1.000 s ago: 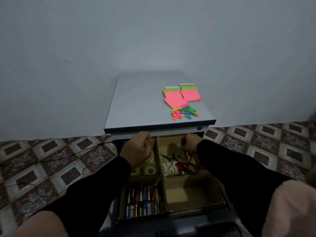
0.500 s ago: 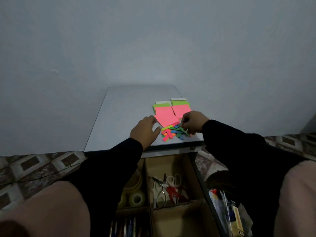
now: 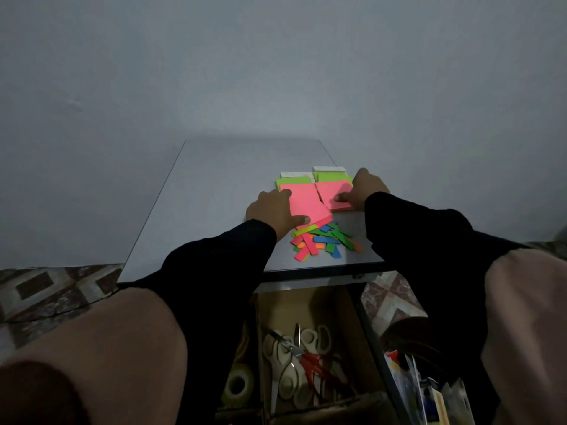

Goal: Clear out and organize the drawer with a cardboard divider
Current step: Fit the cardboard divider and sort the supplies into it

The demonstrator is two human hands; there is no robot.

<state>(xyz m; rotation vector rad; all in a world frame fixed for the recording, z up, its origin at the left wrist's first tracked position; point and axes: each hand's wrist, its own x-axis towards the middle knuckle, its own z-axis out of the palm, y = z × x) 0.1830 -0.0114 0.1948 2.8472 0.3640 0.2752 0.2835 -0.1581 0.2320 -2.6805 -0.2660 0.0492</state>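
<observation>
Hands first: our left hand (image 3: 274, 210) gripped one pink sticky-note pad (image 3: 302, 204), our right hand (image 3: 363, 191) another (image 3: 333, 194), at frame centre on the table (image 3: 214, 194). Careless lifting risked scattering loose colored tabs (image 3: 322, 240) off the edge into the drawer (image 3: 310, 348) below.

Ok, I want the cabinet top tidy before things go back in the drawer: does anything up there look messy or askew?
Yes. The small coloured strips lie in a loose, criss-crossed heap near the front edge of the cabinet top. The left pink pad sits skewed beside the right pink pad.
</observation>
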